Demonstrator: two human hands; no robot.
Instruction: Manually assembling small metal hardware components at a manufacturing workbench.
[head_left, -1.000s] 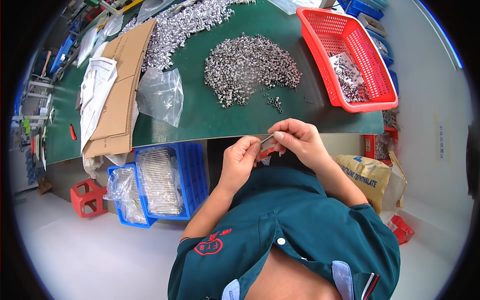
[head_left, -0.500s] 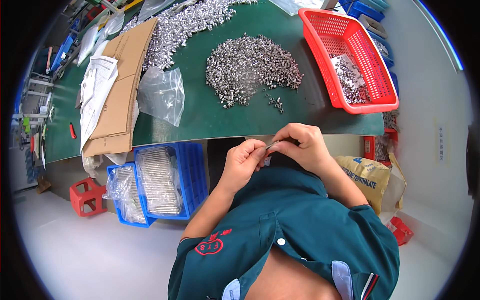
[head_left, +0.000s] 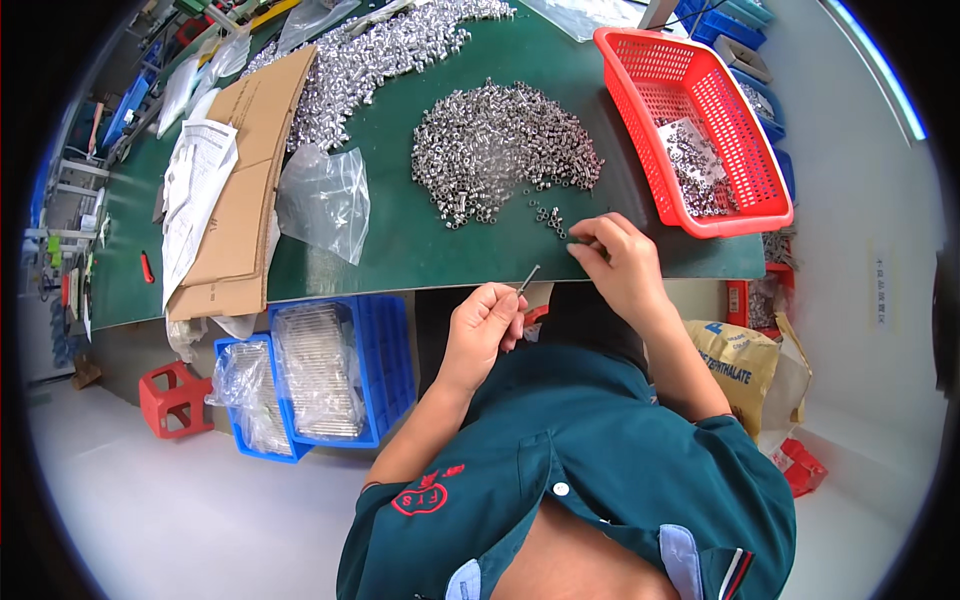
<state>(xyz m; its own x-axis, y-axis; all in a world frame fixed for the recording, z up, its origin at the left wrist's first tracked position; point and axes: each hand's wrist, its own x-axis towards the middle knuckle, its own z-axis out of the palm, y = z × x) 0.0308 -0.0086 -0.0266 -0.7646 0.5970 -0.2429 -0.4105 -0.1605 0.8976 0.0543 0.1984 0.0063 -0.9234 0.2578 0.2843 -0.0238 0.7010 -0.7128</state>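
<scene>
My left hand (head_left: 482, 330) is closed around a thin metal rod (head_left: 529, 279), whose tip sticks up from between thumb and forefinger over the table's near edge. To its right, my right hand (head_left: 622, 262) is bent over the edge with thumb and forefinger slightly apart. No held thing shows between them. Just beyond its fingertips lie several loose metal rings (head_left: 549, 218) on the green table (head_left: 420, 262). Behind these spreads a large heap of small metal rings (head_left: 500, 145).
A red perforated basket (head_left: 690, 225) with small metal parts stands on the right. At left lie cardboard (head_left: 245, 190), papers (head_left: 200, 180) and a clear plastic bag (head_left: 325, 200). More silver parts (head_left: 380, 50) cover the back. Blue crates (head_left: 385, 370) stand below the table edge.
My right hand has parted from the left and moved forward, up to the loose rings. The left hand keeps the rod, whose tip now shows clearly.
</scene>
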